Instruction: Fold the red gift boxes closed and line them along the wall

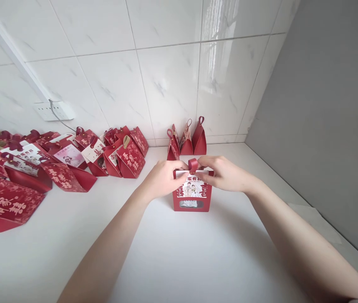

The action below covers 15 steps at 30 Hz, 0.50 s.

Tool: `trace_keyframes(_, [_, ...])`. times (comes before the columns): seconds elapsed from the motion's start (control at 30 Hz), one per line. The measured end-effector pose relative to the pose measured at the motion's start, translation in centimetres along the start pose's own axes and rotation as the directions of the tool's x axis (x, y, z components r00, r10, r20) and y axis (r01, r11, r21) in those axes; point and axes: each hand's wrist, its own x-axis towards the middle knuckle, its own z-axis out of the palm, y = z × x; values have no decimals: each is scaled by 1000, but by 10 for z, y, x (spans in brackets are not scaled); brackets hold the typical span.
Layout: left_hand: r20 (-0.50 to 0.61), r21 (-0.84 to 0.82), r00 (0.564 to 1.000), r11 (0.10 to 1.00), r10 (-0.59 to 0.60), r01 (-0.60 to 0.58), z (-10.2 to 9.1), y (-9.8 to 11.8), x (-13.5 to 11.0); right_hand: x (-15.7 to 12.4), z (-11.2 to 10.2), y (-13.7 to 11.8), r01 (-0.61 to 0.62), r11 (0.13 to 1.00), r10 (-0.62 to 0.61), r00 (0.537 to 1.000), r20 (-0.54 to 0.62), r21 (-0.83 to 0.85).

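A red paper gift box (191,205) stands upright on the white table in front of me. Its front carries a white panel with a cartoon couple and a small clear window low down. A dark red ribbon loop (193,164) rises from the middle of its top edge. My left hand (168,177) pinches the top edge left of the loop, thumb in front. On the other side of the loop my right hand (221,173) pinches the same edge, its thumb also in front. The fingers behind the box are partly hidden.
Several finished-looking red gift boxes (131,158) crowd the table's left side, some leaning or lying over. Behind my box a smaller group of peaked boxes (199,142) stands by the tiled wall (169,80). A socket (54,111) with a cable is at left; a grey panel (324,105) borders the right.
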Motion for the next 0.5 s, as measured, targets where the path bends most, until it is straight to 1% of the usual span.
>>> trace_keyframes(0.13, [-6, 6, 1000, 1000, 4, -4, 2, -2, 1, 2, 2, 2, 13, 999, -12, 1000, -25, 31])
trace_keyframes(0.23, [-33, -14, 999, 1000, -15, 15, 6, -5, 2, 4, 5, 3, 29, 999, -27, 997, -65, 30])
trace_keyframes(0.33, [-42, -41, 998, 999, -37, 36, 8, -8, 3, 5, 7, 3, 45, 999, -43, 996, -73, 25])
trace_keyframes(0.43, [-7, -81, 999, 996, -45, 44, 5, -7, 3, 3, 5, 2, 39, 999, -38, 998, -51, 29])
trace_keyframes(0.5, [25, -109, 999, 994, -28, 31, 1, -4, 2, 1, 1, 0, 33, 998, -32, 999, -36, 52])
